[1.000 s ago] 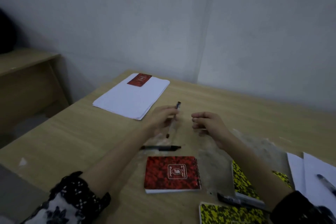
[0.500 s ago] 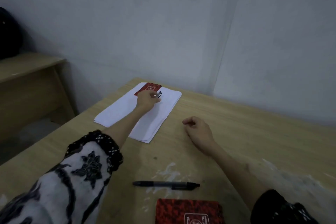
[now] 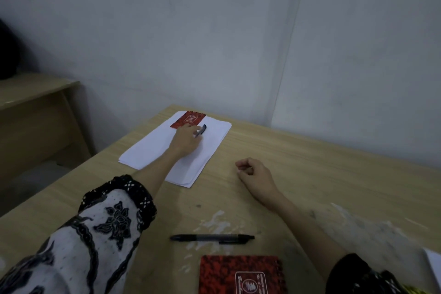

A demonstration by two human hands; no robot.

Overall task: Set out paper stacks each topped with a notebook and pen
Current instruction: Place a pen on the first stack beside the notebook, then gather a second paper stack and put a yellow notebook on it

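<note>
A white paper stack [image 3: 145, 150] lies at the far left corner of the wooden table [image 3: 322, 174]. A small red notebook [image 3: 189, 119] rests on its far end. My left hand [image 3: 186, 138] reaches over the stack, just in front of the notebook, and holds a dark pen [image 3: 201, 130] whose tip points away over the paper. My right hand [image 3: 253, 174] rests on the bare table to the right of the stack, fingers curled with nothing in them. A second black pen [image 3: 212, 238] and a second red notebook [image 3: 241, 274] lie near me.
The edge of another paper sheet [image 3: 434, 267] shows at the right border, and a bit of yellow-black cover [image 3: 412, 290] at the bottom right. A lower wooden desk [image 3: 35, 112] stands to the left. Grey walls close behind the table. White smears mark the tabletop near me.
My left hand carried the pen from the table's middle out over the far paper stack, beside the red notebook. My right hand drew back a little and rests on the table.
</note>
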